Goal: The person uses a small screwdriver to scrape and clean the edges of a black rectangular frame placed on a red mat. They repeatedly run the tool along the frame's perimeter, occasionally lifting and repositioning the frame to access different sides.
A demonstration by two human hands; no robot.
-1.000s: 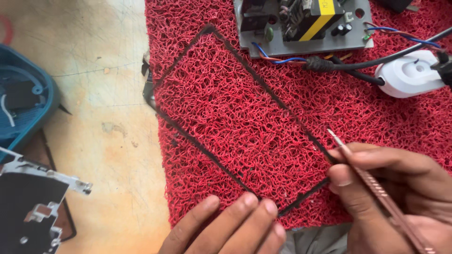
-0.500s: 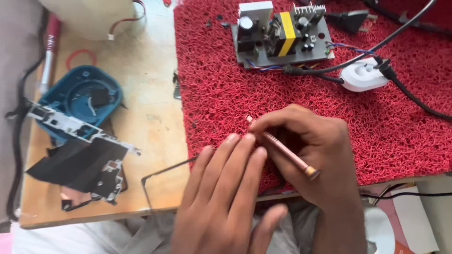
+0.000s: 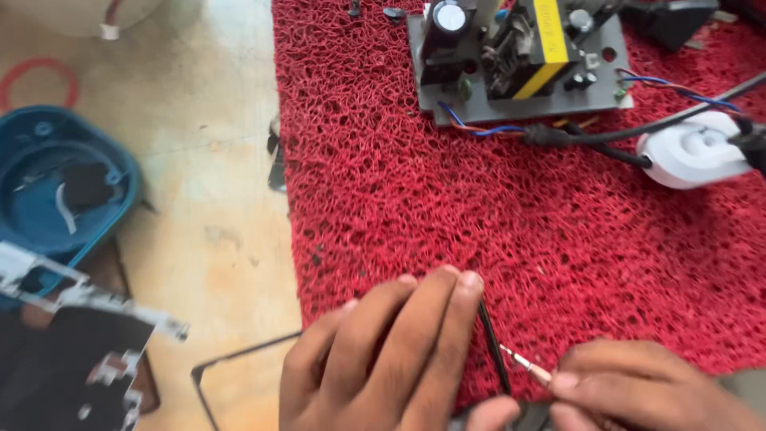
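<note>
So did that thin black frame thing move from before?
Yes. The thin black frame lay spread over the red mat, near the circuit board. Now it sits at the mat's near-left edge, partly off it, under the left hand.

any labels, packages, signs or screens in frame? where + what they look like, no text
Yellow label: on the black block of the circuit board, top of the red mat; narrow slanted strip, yellow on black.
Packages, signs, screens: none seen.
Hands: left hand presses a thin black frame at the mat's near edge; right hand holds tweezers to it.
</note>
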